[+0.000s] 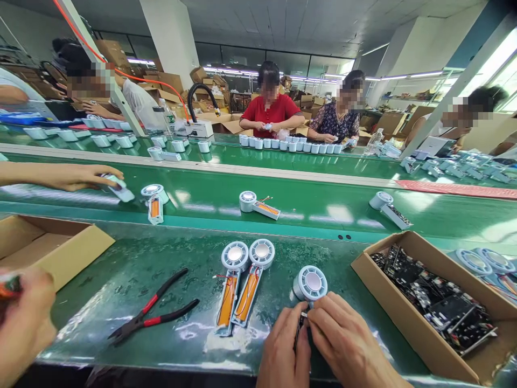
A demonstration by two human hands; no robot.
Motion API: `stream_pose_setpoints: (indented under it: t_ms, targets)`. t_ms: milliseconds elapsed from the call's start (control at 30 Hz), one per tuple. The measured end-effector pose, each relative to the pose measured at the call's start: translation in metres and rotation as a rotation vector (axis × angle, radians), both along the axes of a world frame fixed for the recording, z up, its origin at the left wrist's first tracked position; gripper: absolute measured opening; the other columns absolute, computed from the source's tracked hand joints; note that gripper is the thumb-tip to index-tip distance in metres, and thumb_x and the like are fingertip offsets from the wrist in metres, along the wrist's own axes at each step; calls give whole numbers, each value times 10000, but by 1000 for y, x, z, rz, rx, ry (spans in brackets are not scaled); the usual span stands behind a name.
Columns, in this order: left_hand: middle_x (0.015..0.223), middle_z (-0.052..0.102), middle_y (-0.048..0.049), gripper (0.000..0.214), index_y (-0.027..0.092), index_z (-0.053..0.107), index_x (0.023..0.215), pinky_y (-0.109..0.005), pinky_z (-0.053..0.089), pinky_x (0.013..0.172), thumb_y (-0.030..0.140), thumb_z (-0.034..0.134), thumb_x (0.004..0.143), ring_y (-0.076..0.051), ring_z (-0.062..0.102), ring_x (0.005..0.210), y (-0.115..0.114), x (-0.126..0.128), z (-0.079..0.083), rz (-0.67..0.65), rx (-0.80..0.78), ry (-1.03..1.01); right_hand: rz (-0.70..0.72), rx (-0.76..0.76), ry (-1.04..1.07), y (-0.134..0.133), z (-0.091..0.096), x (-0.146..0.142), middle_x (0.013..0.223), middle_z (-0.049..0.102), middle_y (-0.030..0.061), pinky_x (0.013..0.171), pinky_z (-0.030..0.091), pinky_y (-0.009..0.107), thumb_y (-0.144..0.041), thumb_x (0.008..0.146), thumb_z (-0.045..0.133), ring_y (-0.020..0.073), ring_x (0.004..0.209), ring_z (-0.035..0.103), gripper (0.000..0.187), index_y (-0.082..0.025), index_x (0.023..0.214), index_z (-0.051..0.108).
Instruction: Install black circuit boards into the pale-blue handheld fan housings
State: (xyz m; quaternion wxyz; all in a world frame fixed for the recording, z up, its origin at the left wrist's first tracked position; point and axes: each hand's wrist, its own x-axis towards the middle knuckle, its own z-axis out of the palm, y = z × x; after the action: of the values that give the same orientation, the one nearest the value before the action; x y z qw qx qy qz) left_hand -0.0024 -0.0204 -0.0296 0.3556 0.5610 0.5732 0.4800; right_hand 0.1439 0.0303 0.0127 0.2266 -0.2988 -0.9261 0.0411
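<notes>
A light-blue handheld fan [311, 282] with a round grille rests on the green bench. My left hand [285, 345] is closed around its handle, which is mostly hidden. My right hand [349, 339] is closed too, its fingers pinching at the handle just below the fan head. A small dark part, perhaps a circuit board [300, 327], shows between my hands. Left of them lie two more fans, one [235, 255] beside the other [262, 253], with orange batteries and thin wires in their open handles.
Red-and-black cutters [147, 315] lie on the bench. A cardboard box [407, 307] of black circuit boards stands right, another box [76, 253] left. A blurred co-worker's hand [28, 318] is at lower left. Fans, including one [247, 201], sit on the green belt [202, 183]; several people work beyond.
</notes>
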Motion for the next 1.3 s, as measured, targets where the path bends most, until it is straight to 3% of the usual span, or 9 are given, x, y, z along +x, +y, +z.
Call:
stream_pose_setpoints:
  t_ms: [200,367,633,867,1067,1300]
  targets:
    - [999,736,-147,413,155,652,1281,-408,570,910,243,370,993,-266,700,1001,0,3,-1,-33,35,98,19,-20,25,1,6,0,777,579,48,646,400,320,-182,1078,316,182,703,503,376,-169,778,543]
    - [1203,730,-147,408,168,629,1323,-368,568,948,187,412,978,-252,691,1113,-5,7,-8,22,60,157,8,33,-2,1,7,-2,746,580,44,626,402,320,-183,1078,302,177,666,494,409,-178,729,514]
    - [1115,736,-140,415,169,646,1307,-384,554,956,236,395,984,-258,692,1083,-2,-2,7,-58,10,16,-91,-157,149,-2,3,0,774,576,21,628,433,270,-138,1042,413,157,685,536,258,-194,826,541]
    - [1153,751,-123,389,193,681,1271,-428,547,988,250,441,971,-278,687,1121,0,-2,13,-28,-120,0,-57,-86,84,-1,6,-1,751,552,16,611,395,283,-117,1037,387,163,668,500,289,-202,782,494]
    - [1212,721,-173,435,103,630,1331,-426,533,1031,220,386,990,-265,666,1173,0,-4,23,-138,-76,119,0,15,-57,1,3,3,770,541,34,629,349,327,-73,1005,406,180,687,468,304,-183,736,496]
    - [1286,704,-164,432,136,624,1348,-456,513,1068,210,397,988,-280,641,1233,3,-8,31,-186,-176,149,15,36,-89,0,8,3,763,545,37,624,335,328,-78,1016,380,173,670,455,336,-178,718,500]
